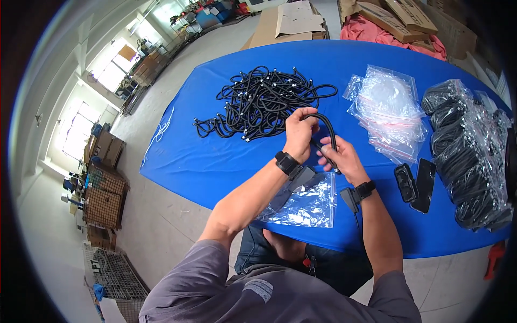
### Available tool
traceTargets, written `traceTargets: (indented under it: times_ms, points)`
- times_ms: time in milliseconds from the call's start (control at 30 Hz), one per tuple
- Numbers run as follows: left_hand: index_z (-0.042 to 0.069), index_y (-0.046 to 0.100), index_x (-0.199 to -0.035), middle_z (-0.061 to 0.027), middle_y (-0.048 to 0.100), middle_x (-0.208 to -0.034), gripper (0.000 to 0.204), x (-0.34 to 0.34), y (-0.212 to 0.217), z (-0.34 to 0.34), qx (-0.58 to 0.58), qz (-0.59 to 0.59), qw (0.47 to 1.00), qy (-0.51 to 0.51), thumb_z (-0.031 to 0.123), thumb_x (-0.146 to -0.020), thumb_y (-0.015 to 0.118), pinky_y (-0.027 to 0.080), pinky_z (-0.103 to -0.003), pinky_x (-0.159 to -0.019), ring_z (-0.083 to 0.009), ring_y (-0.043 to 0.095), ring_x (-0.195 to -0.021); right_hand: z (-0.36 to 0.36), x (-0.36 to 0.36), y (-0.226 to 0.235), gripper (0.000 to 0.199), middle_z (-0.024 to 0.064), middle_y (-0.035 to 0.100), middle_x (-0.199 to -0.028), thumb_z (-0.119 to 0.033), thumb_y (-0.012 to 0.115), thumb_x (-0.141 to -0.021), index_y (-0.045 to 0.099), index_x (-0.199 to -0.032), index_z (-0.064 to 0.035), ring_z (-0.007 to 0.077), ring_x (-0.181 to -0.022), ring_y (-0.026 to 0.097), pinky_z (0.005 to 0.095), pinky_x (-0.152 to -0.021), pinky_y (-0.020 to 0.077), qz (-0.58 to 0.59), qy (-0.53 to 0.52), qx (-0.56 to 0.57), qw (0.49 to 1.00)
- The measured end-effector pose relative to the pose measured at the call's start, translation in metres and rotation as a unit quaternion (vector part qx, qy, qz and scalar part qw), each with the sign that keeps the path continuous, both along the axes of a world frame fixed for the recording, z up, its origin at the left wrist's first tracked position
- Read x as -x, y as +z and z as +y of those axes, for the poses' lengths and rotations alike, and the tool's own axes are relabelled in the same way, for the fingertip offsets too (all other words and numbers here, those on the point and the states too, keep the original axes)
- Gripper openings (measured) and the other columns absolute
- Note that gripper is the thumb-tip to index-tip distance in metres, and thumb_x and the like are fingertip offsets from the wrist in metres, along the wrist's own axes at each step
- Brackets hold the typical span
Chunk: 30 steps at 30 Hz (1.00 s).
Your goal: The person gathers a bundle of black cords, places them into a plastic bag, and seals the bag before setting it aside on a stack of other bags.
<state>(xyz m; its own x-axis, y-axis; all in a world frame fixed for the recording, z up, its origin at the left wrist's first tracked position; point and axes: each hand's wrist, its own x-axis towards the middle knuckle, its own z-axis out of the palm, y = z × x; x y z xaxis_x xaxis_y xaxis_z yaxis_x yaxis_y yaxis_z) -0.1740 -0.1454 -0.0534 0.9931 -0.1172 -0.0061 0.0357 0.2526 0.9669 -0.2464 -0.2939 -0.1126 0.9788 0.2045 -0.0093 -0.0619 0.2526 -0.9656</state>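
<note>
Held cord: a bent, rope-like black cord [329, 127] arches above the blue cloth-covered counter [199, 169], running from the left hand [300, 134] across to the right hand [342, 160].
Left fingers: curled closed around the cord's upper part, gripping it.
Right fingers: bent round the lower part, some slightly spread, with the cord between them and a short end sticking out below.
Cord pile: a tangled heap of black cords with small pale metallic tips [258, 102] lies just beyond the left hand.
Near bag: a clear plastic bag [318, 210] lies flat at the counter's near edge, partly covered by the left forearm and wrist.
Flat bags: an overlapping stack of clear plastic bags with reddish strips [385, 102] lies beyond the right hand.
Packed bags: a long row of clear bags filled with black cords [458, 151] lines the right side.
Dark pair: a black oblong case [405, 183] beside a flat black slab [425, 185], right of the right wrist.
Counts: one near bag, one case, one slab; piled cords, stacked bags and packed bags overlap too much to count.
</note>
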Motion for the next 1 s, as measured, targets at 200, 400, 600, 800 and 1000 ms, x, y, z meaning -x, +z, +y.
traceTargets:
  times_ms: [200,400,600,800,1000]
  points:
    - [0.0,0.067,-0.113,-0.0036,0.068,-0.081,0.026,-0.032,-0.02,0.025,-0.278,-0.116,0.953,0.013,0.01,-0.088,0.067,0.053,-0.028,-0.065,-0.0125,0.064,-0.07,-0.019,-0.007,-0.013,0.028,0.0083,0.066,-0.084,-0.023,0.056,-0.104,0.056,-0.121,-0.0001,0.0085,-0.054,0.056,0.0209,-0.041,0.039,0.036,-0.09,-0.035,0.995]
    - [0.002,0.069,-0.11,-0.0074,0.074,-0.083,0.027,-0.069,-0.066,0.071,-0.525,-0.109,0.843,0.045,0.016,-0.087,0.072,0.056,-0.032,-0.071,-0.0136,0.07,-0.08,-0.008,-0.008,0.0,0.027,0.0098,0.065,-0.082,-0.021,0.053,-0.104,0.057,-0.119,0.0008,0.0081,-0.051,0.054,0.0211,-0.039,0.0362,0.063,-0.108,-0.025,0.992]
    - [0.0,0.068,-0.112,-0.0055,0.073,-0.088,0.025,-0.012,-0.052,0.045,-0.301,-0.076,0.95,0.021,0.012,-0.09,0.072,0.055,-0.03,-0.067,-0.0135,0.069,-0.078,-0.009,-0.005,-0.005,0.03,0.0109,0.069,-0.097,-0.021,0.055,-0.104,0.058,-0.123,0.0021,0.0122,-0.073,0.064,0.0229,-0.047,0.0449,0.058,-0.11,-0.024,0.992]
    - [-0.001,0.063,-0.12,-0.001,0.067,-0.092,0.032,0.034,-0.024,0.013,-0.019,0.089,0.993,-0.078,0.001,-0.089,0.072,0.051,-0.023,-0.067,-0.01,0.064,-0.077,-0.003,-0.014,-0.015,0.035,0.0094,0.069,-0.113,-0.022,0.056,-0.105,0.057,-0.131,0.0009,0.0155,-0.104,0.065,0.0264,-0.064,0.0554,-0.011,-0.06,-0.089,0.994]
    - [0.0,0.062,-0.124,0.0003,0.064,-0.088,0.037,0.033,-0.041,0.013,-0.158,-0.036,0.972,-0.171,0.001,-0.089,0.073,0.05,-0.022,-0.074,-0.0082,0.06,-0.079,-0.006,-0.01,-0.016,0.025,0.0059,0.068,-0.103,-0.021,0.056,-0.105,0.06,-0.123,-0.0031,0.0121,-0.1,0.065,0.025,-0.075,0.0544,-0.027,-0.092,-0.06,0.994]
